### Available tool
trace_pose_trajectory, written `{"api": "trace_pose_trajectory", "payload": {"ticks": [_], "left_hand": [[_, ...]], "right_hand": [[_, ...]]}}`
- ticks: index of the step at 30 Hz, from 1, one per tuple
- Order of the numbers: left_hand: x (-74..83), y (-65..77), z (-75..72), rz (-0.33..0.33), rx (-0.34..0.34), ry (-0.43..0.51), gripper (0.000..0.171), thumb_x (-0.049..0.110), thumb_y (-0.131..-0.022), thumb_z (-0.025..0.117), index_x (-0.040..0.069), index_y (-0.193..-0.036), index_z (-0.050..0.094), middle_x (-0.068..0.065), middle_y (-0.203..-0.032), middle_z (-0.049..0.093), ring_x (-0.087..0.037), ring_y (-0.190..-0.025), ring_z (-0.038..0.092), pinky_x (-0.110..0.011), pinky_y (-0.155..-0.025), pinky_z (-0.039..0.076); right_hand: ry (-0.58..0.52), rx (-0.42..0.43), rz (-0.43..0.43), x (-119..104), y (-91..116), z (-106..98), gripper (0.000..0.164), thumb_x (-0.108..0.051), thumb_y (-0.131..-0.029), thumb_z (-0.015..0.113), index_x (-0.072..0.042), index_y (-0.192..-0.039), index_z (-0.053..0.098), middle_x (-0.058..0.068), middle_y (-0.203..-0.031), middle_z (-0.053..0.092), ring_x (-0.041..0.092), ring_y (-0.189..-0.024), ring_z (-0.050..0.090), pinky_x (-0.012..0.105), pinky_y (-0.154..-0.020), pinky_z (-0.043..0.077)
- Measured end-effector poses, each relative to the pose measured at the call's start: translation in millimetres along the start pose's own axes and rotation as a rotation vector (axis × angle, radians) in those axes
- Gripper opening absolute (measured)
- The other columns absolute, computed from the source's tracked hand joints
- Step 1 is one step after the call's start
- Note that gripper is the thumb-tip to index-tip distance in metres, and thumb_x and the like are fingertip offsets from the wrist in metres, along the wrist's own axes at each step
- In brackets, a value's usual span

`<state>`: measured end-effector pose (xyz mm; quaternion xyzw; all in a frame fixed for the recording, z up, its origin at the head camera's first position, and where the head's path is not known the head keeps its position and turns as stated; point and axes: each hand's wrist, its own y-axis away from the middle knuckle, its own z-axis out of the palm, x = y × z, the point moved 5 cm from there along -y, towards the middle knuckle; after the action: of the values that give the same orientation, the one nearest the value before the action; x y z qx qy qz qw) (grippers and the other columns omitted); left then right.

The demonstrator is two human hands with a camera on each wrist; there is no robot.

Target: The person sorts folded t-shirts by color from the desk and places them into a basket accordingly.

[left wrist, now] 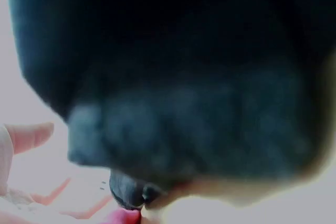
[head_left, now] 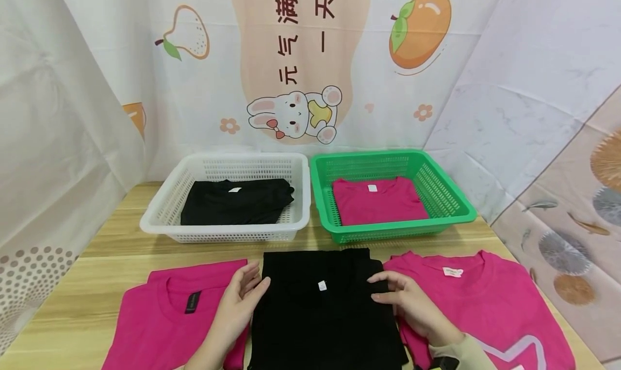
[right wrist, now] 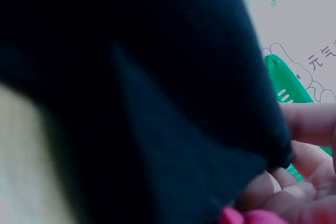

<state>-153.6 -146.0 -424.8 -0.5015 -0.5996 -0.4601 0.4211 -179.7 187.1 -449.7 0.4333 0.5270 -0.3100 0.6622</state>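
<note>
A folded black T-shirt (head_left: 320, 310) with a small white neck label lies in the middle of the table. Beside its left edge is my left hand (head_left: 239, 294), fingers loosely bent and thumb tip close to the cloth. My right hand (head_left: 412, 300) is at the opposite edge, its fingertips over the black sleeve. Close black cloth (right wrist: 199, 77) fills much of the right wrist view, with right fingers (right wrist: 310, 121) against its edge. In the left wrist view, dark cloth (left wrist: 184, 124) hides most of the scene, and a left finger (left wrist: 31, 136) shows apart from it.
Folded pink T-shirts lie on either side, one left (head_left: 145, 327) and one right (head_left: 504, 300) with a white print. Behind stand a white basket (head_left: 233, 230) holding black clothing (head_left: 233, 203) and a green basket (head_left: 398, 230) holding a pink shirt (head_left: 378, 203). A printed curtain (head_left: 194, 100) hangs behind.
</note>
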Motion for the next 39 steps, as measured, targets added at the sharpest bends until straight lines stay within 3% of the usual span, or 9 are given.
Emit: {"api": "trace_pose_trajectory", "payload": {"ticks": [6, 11, 16, 19, 23, 28, 34, 37, 39], "left_hand": [[2.3, 0.6, -0.6, -0.031, -0.014, 0.013, 0.066, 0.031, -0.1, 0.059, 0.005, -0.152, 0.028, -0.028, -0.155, 0.032, -0.044, -0.14, 0.04, -0.056, -0.11, 0.04], [0.7, 0.0, -1.2, -0.049, -0.029, 0.051, 0.073, 0.028, -0.1, 0.058, 0.004, -0.155, 0.016, -0.032, -0.157, 0.025, -0.048, -0.141, 0.036, -0.059, -0.11, 0.039], [-3.6, -1.5, 0.9, -0.079, -0.053, 0.071, 0.082, 0.017, -0.091, 0.071, 0.005, -0.154, 0.021, -0.033, -0.154, 0.03, -0.052, -0.139, 0.035, -0.06, -0.109, 0.04], [-7.2, -1.7, 4.1, -0.102, -0.083, 0.116, 0.083, 0.01, -0.084, 0.077, 0.007, -0.152, 0.028, -0.03, -0.148, 0.042, -0.048, -0.129, 0.05, -0.053, -0.101, 0.049], [-13.0, -2.4, 9.8, -0.116, -0.162, 0.204, 0.079, 0.004, -0.083, 0.076, 0.009, -0.15, 0.034, -0.025, -0.136, 0.056, -0.031, -0.111, 0.066, -0.041, -0.086, 0.058], [-18.7, -4.0, 12.9, -0.103, -0.287, 0.253, 0.074, 0.008, -0.089, 0.071, 0.008, -0.151, 0.031, -0.021, -0.132, 0.061, -0.024, -0.105, 0.069, -0.038, -0.084, 0.059], [-21.0, -5.6, 11.4, -0.08, -0.333, 0.194, 0.068, 0.017, -0.094, 0.068, 0.012, -0.153, 0.034, -0.017, -0.13, 0.061, -0.024, -0.101, 0.069, -0.035, -0.083, 0.058], [-19.7, -4.6, 11.5, -0.056, -0.358, 0.132, 0.065, 0.021, -0.094, 0.068, 0.018, -0.152, 0.039, -0.016, -0.143, 0.051, -0.025, -0.119, 0.06, -0.033, -0.091, 0.054], [-18.4, -2.7, 13.1, -0.036, -0.423, 0.107, 0.058, 0.023, -0.096, 0.066, 0.018, -0.149, 0.044, -0.016, -0.15, 0.044, -0.029, -0.126, 0.055, -0.033, -0.093, 0.054]], "right_hand": [[-0.116, 0.003, -0.004, -2.3, 1.2, -1.2, 0.027, -0.004, -0.093, 0.062, -0.025, -0.11, 0.067, -0.003, -0.098, 0.066, 0.015, -0.086, 0.073, 0.032, -0.076, 0.06], [-0.115, -0.01, -0.015, -2.9, 1.5, -1.8, 0.028, -0.003, -0.094, 0.061, -0.025, -0.111, 0.067, -0.003, -0.099, 0.066, 0.015, -0.088, 0.073, 0.032, -0.078, 0.06], [-0.099, -0.018, -0.011, -1.9, 1.7, -1.3, 0.026, -0.005, -0.094, 0.061, -0.023, -0.113, 0.065, -0.003, -0.1, 0.067, 0.016, -0.089, 0.073, 0.032, -0.078, 0.06], [-0.087, -0.019, -0.006, -1.2, 1.1, -1.2, 0.025, -0.006, -0.094, 0.061, -0.022, -0.114, 0.064, -0.002, -0.1, 0.067, 0.016, -0.088, 0.073, 0.033, -0.078, 0.06], [-0.076, -0.027, -0.011, -2.1, 0.9, -1.0, 0.025, -0.006, -0.095, 0.061, -0.021, -0.115, 0.063, -0.001, -0.1, 0.066, 0.016, -0.088, 0.072, 0.032, -0.078, 0.06], [-0.066, -0.035, -0.015, -3.2, 1.0, -0.5, 0.024, -0.007, -0.095, 0.061, -0.021, -0.115, 0.063, -0.001, -0.101, 0.065, 0.016, -0.088, 0.072, 0.032, -0.078, 0.06], [-0.058, -0.034, -0.007, -2.0, 1.5, 0.9, 0.023, -0.008, -0.095, 0.061, -0.018, -0.116, 0.062, 0.0, -0.101, 0.065, 0.016, -0.089, 0.072, 0.032, -0.079, 0.059], [-0.051, -0.037, -0.007, -0.5, 1.6, 0.6, 0.022, -0.009, -0.095, 0.061, -0.019, -0.115, 0.062, 0.0, -0.101, 0.064, 0.017, -0.089, 0.072, 0.032, -0.08, 0.059], [-0.049, -0.042, -0.007, 0.0, 1.5, 0.4, 0.021, -0.009, -0.095, 0.061, -0.02, -0.113, 0.063, -0.001, -0.1, 0.064, 0.016, -0.089, 0.072, 0.032, -0.08, 0.059]]}}
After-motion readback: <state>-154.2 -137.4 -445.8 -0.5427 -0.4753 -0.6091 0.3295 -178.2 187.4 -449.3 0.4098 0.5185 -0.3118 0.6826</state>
